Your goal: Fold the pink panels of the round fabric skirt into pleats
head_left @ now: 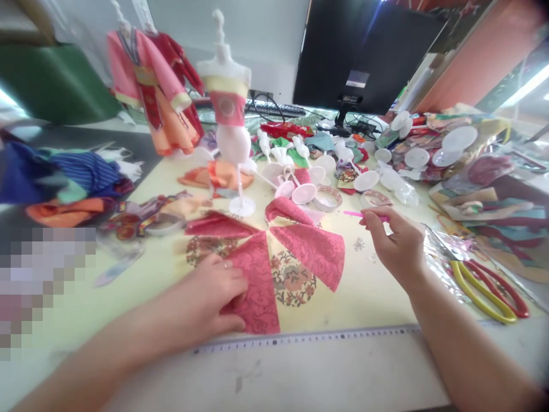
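My left hand [214, 294] rests on a fan-shaped fabric piece [257, 286], thumb apart from the bent fingers. Pink-red brocade panels alternate with cream panels bearing floral prints, spreading from a narrow centre. Raised to the right of the cloth, my right hand [397, 243] is closed on a thin pink stick [354, 214], its tip pointing left. The kind of stick is too small to make out. A ruler [309, 337] with black marks lies along the near side of the fabric.
Scissors [484, 292] with yellow and red handles lie right of my right forearm. Behind the fabric stand a white mannequin [234, 143] and a dressed doll form [150, 86]. White stands [304, 193], tape rolls [328, 198] and cloth scraps [86, 171] crowd the table near a monitor [355, 46].
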`<state>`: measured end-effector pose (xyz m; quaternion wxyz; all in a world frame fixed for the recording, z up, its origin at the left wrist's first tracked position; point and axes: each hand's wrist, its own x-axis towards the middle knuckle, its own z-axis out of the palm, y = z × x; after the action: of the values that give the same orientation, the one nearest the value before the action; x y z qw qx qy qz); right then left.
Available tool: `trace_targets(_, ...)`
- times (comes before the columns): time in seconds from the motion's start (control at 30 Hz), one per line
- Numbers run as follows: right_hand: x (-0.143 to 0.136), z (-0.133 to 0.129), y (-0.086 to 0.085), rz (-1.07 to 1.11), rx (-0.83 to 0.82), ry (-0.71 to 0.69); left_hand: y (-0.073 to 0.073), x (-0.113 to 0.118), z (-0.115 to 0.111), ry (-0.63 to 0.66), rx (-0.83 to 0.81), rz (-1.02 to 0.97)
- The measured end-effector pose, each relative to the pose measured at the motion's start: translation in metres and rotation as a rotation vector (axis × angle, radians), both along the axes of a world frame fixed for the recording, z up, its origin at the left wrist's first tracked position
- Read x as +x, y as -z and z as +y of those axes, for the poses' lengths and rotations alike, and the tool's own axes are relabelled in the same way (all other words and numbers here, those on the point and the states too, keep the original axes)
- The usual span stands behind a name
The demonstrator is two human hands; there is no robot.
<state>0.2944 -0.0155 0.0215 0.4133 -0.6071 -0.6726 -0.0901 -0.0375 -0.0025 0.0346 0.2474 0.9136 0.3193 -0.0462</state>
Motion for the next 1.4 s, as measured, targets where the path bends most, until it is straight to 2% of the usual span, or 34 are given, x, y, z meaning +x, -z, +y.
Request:
trace_targets(0.4, 0.012, 0.012, 0.013, -0.015, -0.09, 0.112, 0.003, -0.001, -0.002, 0.0, 0.015, -0.023)
trace_targets(0.77, 0.013, 0.013, 0.015, -0.037, -0.12, 0.129, -0.004, -0.001, -0.003, -0.049, -0.028, 0.023)
trace_targets(1.4, 0.011, 0.013, 0.015, -0.03, -0.141, 0.133, -0.003, -0.003, -0.004, -0.05, -0.023, 0.027)
